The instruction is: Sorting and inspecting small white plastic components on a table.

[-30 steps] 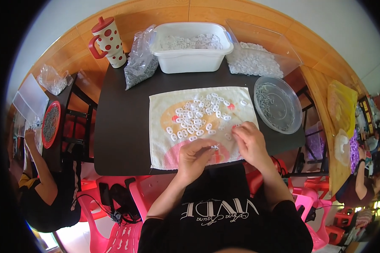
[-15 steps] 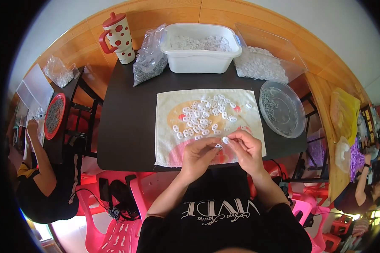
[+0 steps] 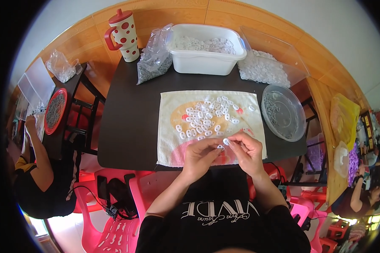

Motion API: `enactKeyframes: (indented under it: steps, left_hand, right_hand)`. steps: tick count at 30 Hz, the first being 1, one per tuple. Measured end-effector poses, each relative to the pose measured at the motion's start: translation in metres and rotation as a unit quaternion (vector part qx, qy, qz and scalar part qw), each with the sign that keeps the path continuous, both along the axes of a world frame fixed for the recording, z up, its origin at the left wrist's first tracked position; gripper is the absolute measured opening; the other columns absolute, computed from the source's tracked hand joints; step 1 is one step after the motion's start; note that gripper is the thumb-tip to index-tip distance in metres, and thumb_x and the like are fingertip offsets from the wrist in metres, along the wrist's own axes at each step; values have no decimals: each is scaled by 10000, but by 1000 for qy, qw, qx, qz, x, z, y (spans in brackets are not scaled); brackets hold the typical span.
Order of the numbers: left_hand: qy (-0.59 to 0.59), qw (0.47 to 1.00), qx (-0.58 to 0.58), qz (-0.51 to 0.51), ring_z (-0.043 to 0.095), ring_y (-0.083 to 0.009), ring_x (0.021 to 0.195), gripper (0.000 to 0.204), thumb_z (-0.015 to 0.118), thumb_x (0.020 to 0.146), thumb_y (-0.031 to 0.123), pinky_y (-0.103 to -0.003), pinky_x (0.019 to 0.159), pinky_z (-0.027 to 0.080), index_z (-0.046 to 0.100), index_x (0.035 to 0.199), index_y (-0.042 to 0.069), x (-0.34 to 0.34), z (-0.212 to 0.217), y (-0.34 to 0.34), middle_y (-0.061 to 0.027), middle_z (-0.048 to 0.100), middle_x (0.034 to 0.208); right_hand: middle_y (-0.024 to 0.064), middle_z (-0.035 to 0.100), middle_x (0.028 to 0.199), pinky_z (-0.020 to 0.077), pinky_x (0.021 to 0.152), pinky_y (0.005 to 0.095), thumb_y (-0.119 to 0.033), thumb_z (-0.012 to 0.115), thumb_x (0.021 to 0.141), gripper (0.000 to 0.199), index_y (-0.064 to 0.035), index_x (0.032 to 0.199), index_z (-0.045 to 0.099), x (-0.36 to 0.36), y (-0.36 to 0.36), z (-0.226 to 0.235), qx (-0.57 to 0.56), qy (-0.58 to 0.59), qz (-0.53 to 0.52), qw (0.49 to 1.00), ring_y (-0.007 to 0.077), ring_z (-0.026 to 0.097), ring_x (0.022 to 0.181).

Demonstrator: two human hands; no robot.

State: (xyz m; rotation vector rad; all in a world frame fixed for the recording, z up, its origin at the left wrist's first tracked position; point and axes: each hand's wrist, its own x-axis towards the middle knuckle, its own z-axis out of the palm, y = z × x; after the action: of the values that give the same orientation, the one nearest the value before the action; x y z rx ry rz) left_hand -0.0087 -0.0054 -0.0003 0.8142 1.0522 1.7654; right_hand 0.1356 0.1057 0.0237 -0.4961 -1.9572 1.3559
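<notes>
My left hand (image 3: 199, 155) and my right hand (image 3: 247, 150) meet over the near edge of a cream and pink cloth (image 3: 169, 126) on a dark table (image 3: 128, 122). Between the fingertips of both hands sits a small white ring-shaped part (image 3: 226, 141). Several more white ring parts (image 3: 207, 117) lie scattered on the cloth just beyond my hands. Whether the left fingers hold a second tiny piece I cannot tell.
A white tub (image 3: 207, 61) of white parts stands at the back, with a clear bag (image 3: 153, 63) and a red-dotted mug (image 3: 124, 36) to its left. A clear round dish (image 3: 283, 113) lies on the right. Another person (image 3: 42, 168) sits at the left, beside a red tray (image 3: 55, 110).
My right hand has moved in toward the left hand, and both now pinch one white part together. The view has tilted down slightly.
</notes>
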Motion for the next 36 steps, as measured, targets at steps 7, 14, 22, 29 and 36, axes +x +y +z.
enactKeyframes:
  steps: [7, 14, 22, 29, 36]
  left_hand:
    - [-5, 1000, 12, 16, 667, -72, 801, 286, 647, 901, -86, -199, 640, 542, 676, 1175, -10, 1, -2, 1, -45, 709, 940]
    - [38, 999, 16, 29, 646, -61, 784, 299, 665, 900, -77, -195, 624, 551, 678, 1185, 13, 3, -8, 1, -22, 688, 921]
    - [155, 984, 43, 74, 645, -80, 819, 285, 679, 868, -103, -220, 657, 551, 680, 1137, -10, 6, -7, 5, -38, 665, 917]
    - [490, 855, 35, 166, 620, -324, 767, 258, 690, 749, -46, -380, 659, 519, 663, 1003, -12, 6, 11, 8, -141, 628, 851]
    - [577, 799, -9, 170, 591, -326, 783, 163, 644, 717, -32, -427, 634, 496, 635, 865, 35, 7, 9, 11, -122, 592, 812]
  right_hand:
    - [74, 630, 946, 466, 765, 206, 132, 591, 919, 142, 86, 1043, 642, -2, -1, 0, 2, -3, 21, 1000, 89, 593, 847]
    - [87, 626, 932, 459, 752, 213, 145, 590, 911, 151, 84, 1039, 644, -1, -3, 3, -7, 17, 50, 999, 100, 584, 842]
    - [88, 635, 926, 460, 748, 221, 140, 590, 909, 142, 78, 1022, 648, 3, 0, 0, -5, 6, 48, 999, 108, 584, 832]
    - [117, 648, 841, 488, 695, 311, 182, 570, 804, 193, 53, 930, 640, 5, 10, 2, 129, -35, 37, 990, 225, 629, 774]
    - [134, 627, 832, 485, 665, 367, 181, 561, 700, 274, 41, 921, 645, 0, 11, -7, 244, -49, 28, 968, 307, 615, 754]
